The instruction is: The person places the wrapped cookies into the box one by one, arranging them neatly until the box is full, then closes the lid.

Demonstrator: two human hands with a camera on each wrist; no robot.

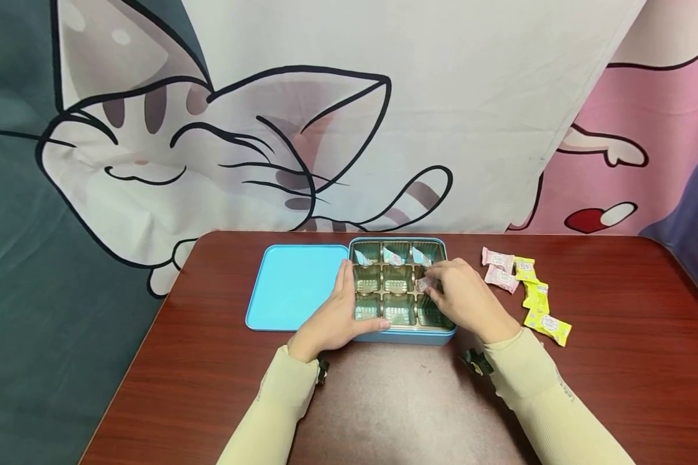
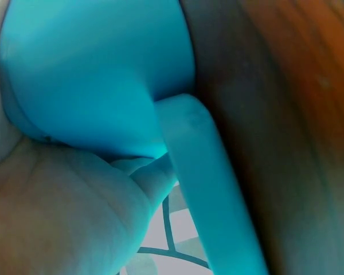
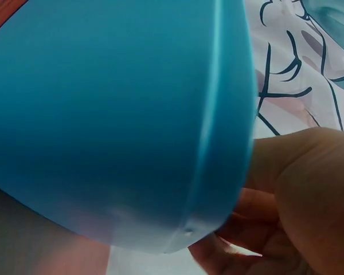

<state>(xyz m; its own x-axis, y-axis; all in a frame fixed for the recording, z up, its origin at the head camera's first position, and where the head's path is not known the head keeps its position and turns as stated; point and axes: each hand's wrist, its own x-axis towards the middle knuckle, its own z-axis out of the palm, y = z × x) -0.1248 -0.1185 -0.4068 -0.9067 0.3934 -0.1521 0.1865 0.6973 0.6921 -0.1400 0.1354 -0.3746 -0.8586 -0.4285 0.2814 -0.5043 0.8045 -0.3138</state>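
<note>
On the brown table (image 1: 209, 387), the left hand (image 1: 331, 316) steadies the blue tin (image 1: 407, 335), fingers flat — the right hand (image 1: 465, 298) pinches a pink candy (image 1: 422, 283); it should seat squarely in its compartment.

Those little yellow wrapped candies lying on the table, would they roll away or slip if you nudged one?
The yellow wrapped candies look flat and pillow-shaped, so they would probably slide, not roll. Their glossy wrappers suggest a slightly slippery, crinkly grip. They seem small and light, so a nudge across the smooth brown table would likely shift them easily.
</note>
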